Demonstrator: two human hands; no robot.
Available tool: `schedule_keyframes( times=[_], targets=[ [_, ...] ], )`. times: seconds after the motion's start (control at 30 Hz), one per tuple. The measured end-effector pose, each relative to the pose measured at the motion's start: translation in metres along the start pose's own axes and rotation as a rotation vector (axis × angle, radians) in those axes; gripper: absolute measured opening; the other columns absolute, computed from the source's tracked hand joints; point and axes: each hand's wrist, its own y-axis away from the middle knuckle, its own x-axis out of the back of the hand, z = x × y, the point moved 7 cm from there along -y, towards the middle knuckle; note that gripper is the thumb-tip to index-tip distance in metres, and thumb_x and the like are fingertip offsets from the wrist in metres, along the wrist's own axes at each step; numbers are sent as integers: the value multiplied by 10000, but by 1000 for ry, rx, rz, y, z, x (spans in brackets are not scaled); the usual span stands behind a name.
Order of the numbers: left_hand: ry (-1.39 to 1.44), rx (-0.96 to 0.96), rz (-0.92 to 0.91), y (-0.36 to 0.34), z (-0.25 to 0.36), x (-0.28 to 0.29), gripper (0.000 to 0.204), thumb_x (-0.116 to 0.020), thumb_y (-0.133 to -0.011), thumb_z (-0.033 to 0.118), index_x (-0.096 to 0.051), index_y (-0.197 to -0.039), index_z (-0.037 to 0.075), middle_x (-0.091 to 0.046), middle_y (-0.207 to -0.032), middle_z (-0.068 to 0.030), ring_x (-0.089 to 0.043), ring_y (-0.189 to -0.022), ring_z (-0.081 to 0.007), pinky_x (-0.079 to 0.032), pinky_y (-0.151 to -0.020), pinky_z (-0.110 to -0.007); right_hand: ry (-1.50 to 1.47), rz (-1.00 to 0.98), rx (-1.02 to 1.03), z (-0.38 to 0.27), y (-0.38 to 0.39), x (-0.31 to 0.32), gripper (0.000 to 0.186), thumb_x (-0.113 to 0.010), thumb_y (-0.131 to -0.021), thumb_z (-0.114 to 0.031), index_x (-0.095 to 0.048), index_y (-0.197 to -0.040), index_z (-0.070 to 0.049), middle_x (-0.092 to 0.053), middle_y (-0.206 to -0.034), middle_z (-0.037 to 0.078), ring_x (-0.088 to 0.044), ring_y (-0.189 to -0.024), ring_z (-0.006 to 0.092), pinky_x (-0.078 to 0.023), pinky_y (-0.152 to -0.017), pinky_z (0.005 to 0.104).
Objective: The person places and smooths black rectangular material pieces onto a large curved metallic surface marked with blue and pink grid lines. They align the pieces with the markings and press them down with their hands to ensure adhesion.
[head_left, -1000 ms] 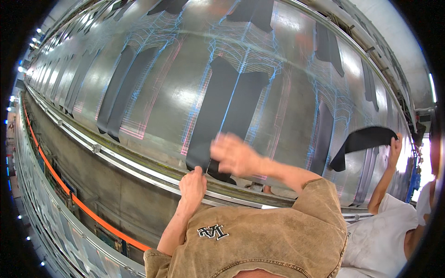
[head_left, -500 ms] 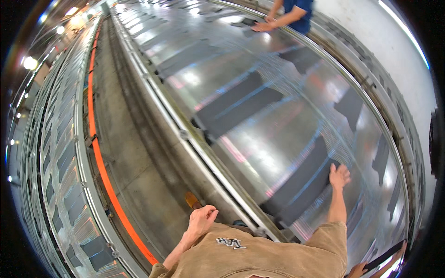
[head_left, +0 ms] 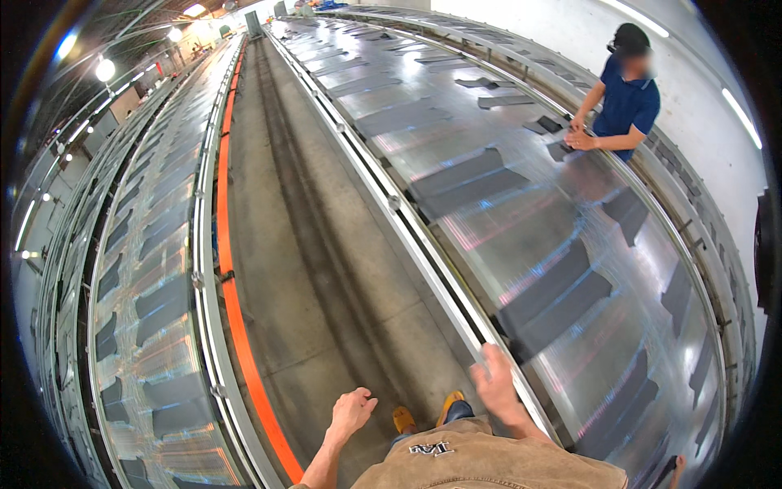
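My left hand (head_left: 353,410) hangs over the aisle with its fingers loosely curled in, and nothing shows in them. Slightly blurred, my right hand (head_left: 497,387) is at the near rail (head_left: 456,303) of the long table on my right. Its thumb and fingers are apart and hold nothing; whether it touches the rail I cannot tell. Beyond it on the shiny tabletop lies a flat dark grey cut panel (head_left: 558,300), seemingly fabric. A similar panel (head_left: 468,181) lies farther up, and another (head_left: 626,407) lies nearer, to the right of my right hand.
Across the table a person (head_left: 627,102) in a dark blue shirt handles a small dark piece (head_left: 560,151) at the far edge. An orange strip (head_left: 226,204) runs along the left table (head_left: 175,354), which bears several grey panels. Between the tables runs a concrete aisle (head_left: 326,244).
My right hand has left the dark grey panel and come back to the near rail. The view has shifted, showing more aisle and both my shoes. The other person's hands have drawn closer together.
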Motion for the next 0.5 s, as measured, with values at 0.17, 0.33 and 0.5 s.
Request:
schedule_keyframes(
  times=[0.17,0.33,0.5],
  targets=[
    [38,-58,-73,-113,0,48,360,-687,-885,289,-689,-1119,15,-747,-933,-170,-715,-899,-349,-561,-802,-428,-325,-603,72,-65,-67,-112,529,-694,-942,-375,-593,-1305,-4,-674,-1180,222,-649,-1089,373,-492,-971,458],
    [246,153,109,-197,-99,77,358,-702,-851,300,-703,-1039,-5,-741,-836,-155,-722,-805,-292,-557,-776,-395,-574,-846,-144,-75,-204,-170,543,-705,-932,-417,-631,-1290,-15,-700,-1168,209,-670,-1088,335,-515,-940,371],
    [228,804,24,-177,-246,55,259,-705,-843,242,-710,-949,6,-691,-734,-63,-654,-712,-156,-531,-679,-339,-424,-836,154,-92,-373,-222,498,-731,-925,-329,-629,-1277,9,-702,-1190,197,-693,-1085,300,-545,-914,391]
  ],
)
